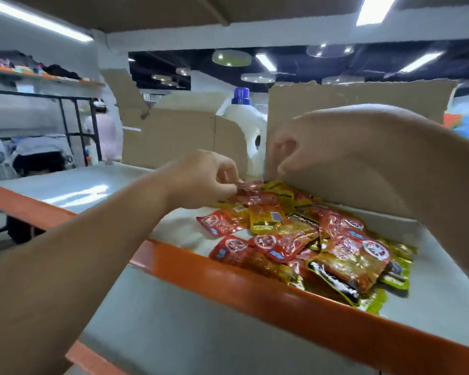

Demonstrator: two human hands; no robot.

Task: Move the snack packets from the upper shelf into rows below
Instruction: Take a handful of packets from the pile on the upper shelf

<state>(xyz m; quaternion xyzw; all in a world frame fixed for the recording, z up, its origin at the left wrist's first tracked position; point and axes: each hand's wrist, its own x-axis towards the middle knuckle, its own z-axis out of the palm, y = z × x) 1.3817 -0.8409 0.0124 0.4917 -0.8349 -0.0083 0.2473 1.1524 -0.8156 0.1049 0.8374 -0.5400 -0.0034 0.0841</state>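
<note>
At the far left, beyond the shelf, a black metal rack [76, 125] stands in a blurred storeroom. The upper shelf [73, 188] has a white top and an orange front edge, which runs from the left edge of the view down toward the lower right corner.

The left forearm rises from the lower left, across the front edge. The left hand [201, 180] is over the middle of the shelf, at the far left end of the packet heap. Its grip is clenched: thumb and fingertips pinch the corner of a red packet [248, 186], which lies on top of the heap's far side.

Behind that hand, a low cardboard wall [173, 136] stands toward the back edge of the shelf. Just right of it is a white jug [244, 125] with a blue cap, upright between the two cardboard pieces.

The snack packets [309, 239], red and yellow foil, lie in a loose overlapping pile on the shelf. The pile reaches from beside the left hand to the front edge, where a few yellow ones touch the orange lip.

A taller cardboard panel [349, 96] rises behind the pile. The right hand [317, 142] hangs in front of this panel, above the far end of the pile and clear of the packets. Its fingers curl downward. Whether its grip holds anything, I cannot tell.
</note>
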